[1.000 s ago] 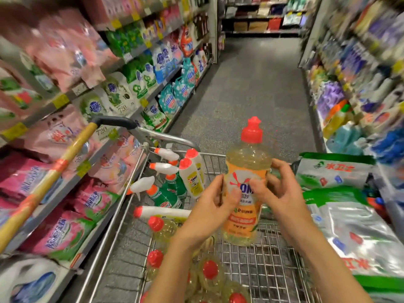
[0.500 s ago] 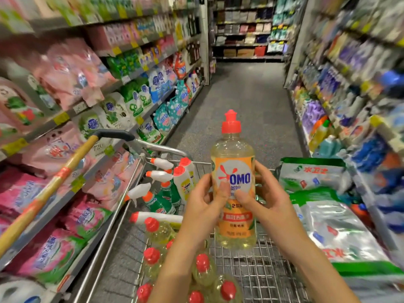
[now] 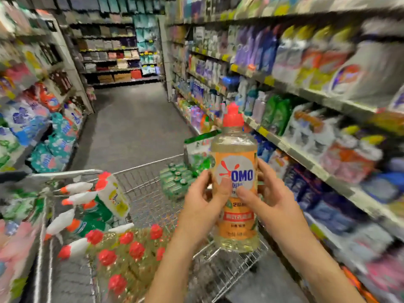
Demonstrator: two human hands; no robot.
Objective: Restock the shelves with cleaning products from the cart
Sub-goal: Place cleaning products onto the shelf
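– Above the cart (image 3: pixel 148 186), the bottle (image 3: pixel 236 171) stands upright, left hand (image 3: pixel 203 206) and right hand (image 3: pixel 271 204) both curled round its label.
– What could go wrong?
– Smooth plastic might slip; swung hastily, it could topple packs (image 3: pixel 306 130) on the crowded right-side shelves (image 3: pixel 314 169).

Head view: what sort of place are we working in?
Most likely a supermarket's cleaning-products aisle: packed shelves with price tags on both sides, a wire cart of goods, and the OMO bottle gripped by left hand and right hand.
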